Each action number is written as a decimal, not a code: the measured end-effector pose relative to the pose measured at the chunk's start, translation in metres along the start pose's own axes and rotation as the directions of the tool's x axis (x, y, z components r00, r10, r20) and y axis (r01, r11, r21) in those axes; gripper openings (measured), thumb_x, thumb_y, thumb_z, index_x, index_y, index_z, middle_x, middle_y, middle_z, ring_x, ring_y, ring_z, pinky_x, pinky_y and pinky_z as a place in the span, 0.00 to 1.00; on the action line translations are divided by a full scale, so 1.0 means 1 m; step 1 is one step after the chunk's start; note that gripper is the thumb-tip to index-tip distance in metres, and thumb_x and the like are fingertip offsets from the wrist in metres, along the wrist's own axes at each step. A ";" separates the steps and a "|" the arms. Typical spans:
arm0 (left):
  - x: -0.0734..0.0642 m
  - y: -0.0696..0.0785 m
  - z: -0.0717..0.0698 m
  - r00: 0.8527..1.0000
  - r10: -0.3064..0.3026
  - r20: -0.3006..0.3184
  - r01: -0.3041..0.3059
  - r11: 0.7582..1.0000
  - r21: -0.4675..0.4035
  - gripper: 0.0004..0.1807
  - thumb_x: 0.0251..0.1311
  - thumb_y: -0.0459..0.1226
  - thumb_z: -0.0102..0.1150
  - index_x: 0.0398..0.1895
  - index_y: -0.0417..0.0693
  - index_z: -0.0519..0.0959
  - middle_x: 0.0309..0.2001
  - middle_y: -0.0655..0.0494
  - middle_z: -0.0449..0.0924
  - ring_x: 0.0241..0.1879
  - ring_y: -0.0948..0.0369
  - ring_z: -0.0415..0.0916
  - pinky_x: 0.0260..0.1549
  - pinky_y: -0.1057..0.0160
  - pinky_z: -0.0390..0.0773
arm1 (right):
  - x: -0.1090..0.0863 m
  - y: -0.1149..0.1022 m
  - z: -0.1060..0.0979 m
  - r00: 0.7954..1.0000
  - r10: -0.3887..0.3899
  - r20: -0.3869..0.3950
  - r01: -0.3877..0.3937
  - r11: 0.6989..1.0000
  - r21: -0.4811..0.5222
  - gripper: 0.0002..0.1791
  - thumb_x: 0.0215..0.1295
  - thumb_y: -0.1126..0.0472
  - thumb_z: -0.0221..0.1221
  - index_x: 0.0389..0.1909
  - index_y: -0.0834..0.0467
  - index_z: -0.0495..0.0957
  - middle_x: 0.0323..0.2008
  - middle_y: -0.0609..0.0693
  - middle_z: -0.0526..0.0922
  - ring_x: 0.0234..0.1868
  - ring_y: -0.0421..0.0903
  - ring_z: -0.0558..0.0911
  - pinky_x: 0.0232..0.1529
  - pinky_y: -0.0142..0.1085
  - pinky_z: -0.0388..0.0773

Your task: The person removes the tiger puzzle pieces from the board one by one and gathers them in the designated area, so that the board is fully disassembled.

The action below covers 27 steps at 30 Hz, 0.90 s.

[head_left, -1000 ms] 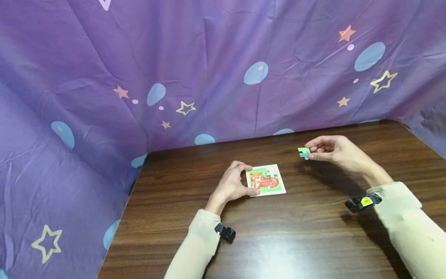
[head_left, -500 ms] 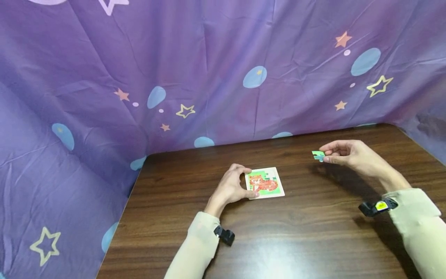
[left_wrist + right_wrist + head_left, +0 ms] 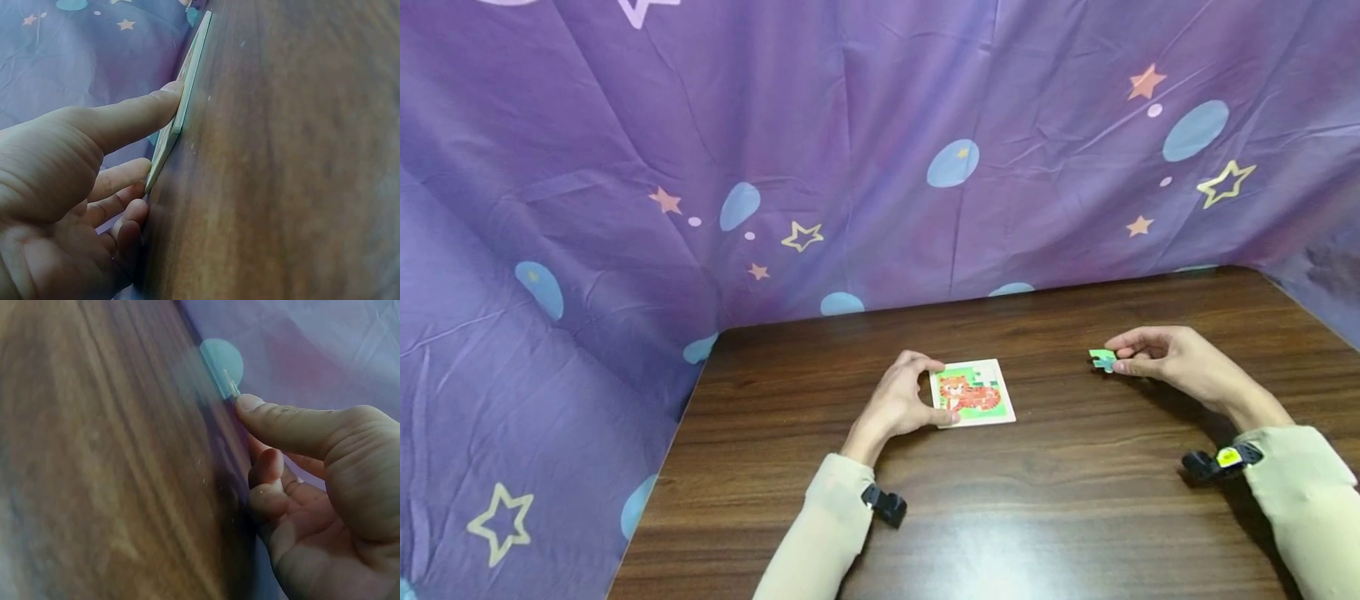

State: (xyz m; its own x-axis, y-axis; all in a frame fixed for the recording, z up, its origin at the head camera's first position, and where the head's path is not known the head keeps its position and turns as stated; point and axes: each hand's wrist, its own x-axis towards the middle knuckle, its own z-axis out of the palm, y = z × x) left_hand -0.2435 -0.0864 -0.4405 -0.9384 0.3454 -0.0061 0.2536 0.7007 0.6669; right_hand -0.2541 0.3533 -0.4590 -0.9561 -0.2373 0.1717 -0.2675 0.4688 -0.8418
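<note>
A small square jigsaw puzzle [image 3: 973, 396] lies on the table, its white frame around an orange tiger on green. White backing shows at its upper right. My left hand [image 3: 895, 400] grips the frame's left side, thumb on the near edge and fingers at the far corner. The left wrist view shows that thumb [image 3: 140, 115] pressed along the board's edge. To the right, my right hand [image 3: 1187, 367] pinches a green and blue puzzle piece [image 3: 1102, 359] between thumb and fingertips, low over the table. In the right wrist view the piece [image 3: 231, 382] appears edge-on.
The dark brown wooden table [image 3: 820, 375] extends around both hands. A purple curtain [image 3: 880, 167] printed with stars and blue ovals hangs along its back and left side. Black straps with small devices [image 3: 886, 505] sit on both sleeve cuffs.
My right hand has moved right and toward me, carrying the pinched puzzle piece away from the board. The left hand keeps its hold on the jigsaw puzzle.
</note>
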 end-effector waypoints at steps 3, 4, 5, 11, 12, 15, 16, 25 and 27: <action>0.001 0.000 -0.001 1.000 0.009 -0.008 -0.009 1.000 -0.006 0.45 0.50 0.43 0.93 0.74 0.51 0.81 0.74 0.56 0.73 0.56 0.55 0.79 0.57 0.58 0.82 | -0.002 0.005 0.000 1.000 0.009 -0.013 -0.009 1.000 0.003 0.16 0.72 0.71 0.71 0.57 0.72 0.84 0.39 0.46 0.90 0.36 0.35 0.85 0.36 0.28 0.81; 0.001 0.000 -0.001 1.000 0.011 -0.011 -0.011 1.000 -0.007 0.45 0.49 0.43 0.93 0.73 0.51 0.82 0.74 0.56 0.73 0.56 0.55 0.79 0.57 0.58 0.82 | -0.002 0.006 0.000 1.000 0.013 -0.017 -0.013 1.000 0.003 0.16 0.73 0.70 0.71 0.58 0.72 0.84 0.39 0.47 0.90 0.37 0.35 0.85 0.37 0.28 0.81; 0.001 0.000 -0.002 1.000 0.013 -0.015 -0.013 1.000 -0.006 0.45 0.49 0.43 0.93 0.73 0.51 0.82 0.74 0.56 0.73 0.56 0.55 0.79 0.57 0.58 0.82 | -0.003 0.007 -0.001 1.000 0.020 -0.020 -0.020 1.000 -0.001 0.17 0.73 0.69 0.71 0.58 0.72 0.84 0.39 0.48 0.90 0.37 0.35 0.85 0.37 0.28 0.81; 0.001 0.000 0.001 1.000 0.007 -0.002 -0.007 1.000 -0.006 0.45 0.49 0.43 0.93 0.73 0.51 0.82 0.73 0.56 0.74 0.56 0.55 0.78 0.57 0.58 0.81 | -0.006 0.011 -0.001 0.999 0.042 -0.024 -0.043 0.998 -0.038 0.18 0.72 0.67 0.73 0.58 0.70 0.85 0.40 0.52 0.90 0.36 0.35 0.85 0.38 0.28 0.81; 0.001 0.000 0.001 1.000 0.005 0.000 -0.005 1.000 -0.007 0.45 0.49 0.43 0.93 0.73 0.51 0.82 0.73 0.57 0.74 0.56 0.56 0.78 0.56 0.58 0.81 | -0.006 0.011 -0.001 0.999 0.042 -0.023 -0.043 0.998 -0.044 0.18 0.72 0.67 0.73 0.59 0.70 0.85 0.40 0.53 0.89 0.36 0.35 0.85 0.37 0.28 0.81; 0.001 -0.001 0.002 1.000 0.004 -0.005 -0.004 1.000 -0.007 0.45 0.49 0.43 0.93 0.73 0.51 0.82 0.73 0.56 0.74 0.55 0.56 0.77 0.56 0.58 0.81 | -0.006 0.010 -0.001 0.999 0.044 -0.021 -0.046 0.997 -0.061 0.19 0.73 0.66 0.73 0.59 0.69 0.85 0.39 0.51 0.89 0.36 0.35 0.85 0.37 0.28 0.81; 0.001 -0.001 0.002 1.000 0.005 -0.008 -0.005 1.000 -0.008 0.45 0.49 0.42 0.93 0.73 0.51 0.82 0.73 0.56 0.74 0.54 0.56 0.77 0.55 0.58 0.81 | -0.006 0.010 -0.001 0.999 0.048 -0.023 -0.049 0.997 -0.064 0.19 0.73 0.66 0.73 0.59 0.70 0.85 0.39 0.50 0.88 0.36 0.35 0.84 0.37 0.28 0.81; 0.000 0.001 0.001 1.000 -0.001 -0.010 0.001 1.000 -0.014 0.46 0.49 0.42 0.93 0.74 0.51 0.81 0.74 0.55 0.74 0.56 0.53 0.78 0.57 0.55 0.81 | -0.003 0.010 0.002 0.997 0.071 -0.019 -0.072 0.996 -0.060 0.20 0.73 0.67 0.73 0.60 0.73 0.84 0.35 0.44 0.87 0.35 0.33 0.83 0.36 0.27 0.82; 0.000 0.001 0.002 1.000 -0.004 -0.008 0.004 1.000 -0.015 0.46 0.49 0.42 0.93 0.74 0.51 0.81 0.74 0.55 0.74 0.56 0.54 0.78 0.58 0.55 0.81 | -0.004 0.011 0.002 0.997 0.073 -0.017 -0.073 0.996 -0.056 0.21 0.73 0.68 0.73 0.61 0.74 0.83 0.36 0.44 0.88 0.35 0.33 0.84 0.37 0.27 0.82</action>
State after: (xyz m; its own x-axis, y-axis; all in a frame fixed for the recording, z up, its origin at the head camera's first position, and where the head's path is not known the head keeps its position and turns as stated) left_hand -0.2428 -0.0843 -0.4408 -0.9413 0.3375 -0.0027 0.2465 0.6927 0.6778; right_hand -0.2528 0.3575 -0.4703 -0.9749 -0.1882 0.1188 -0.2028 0.5320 -0.8221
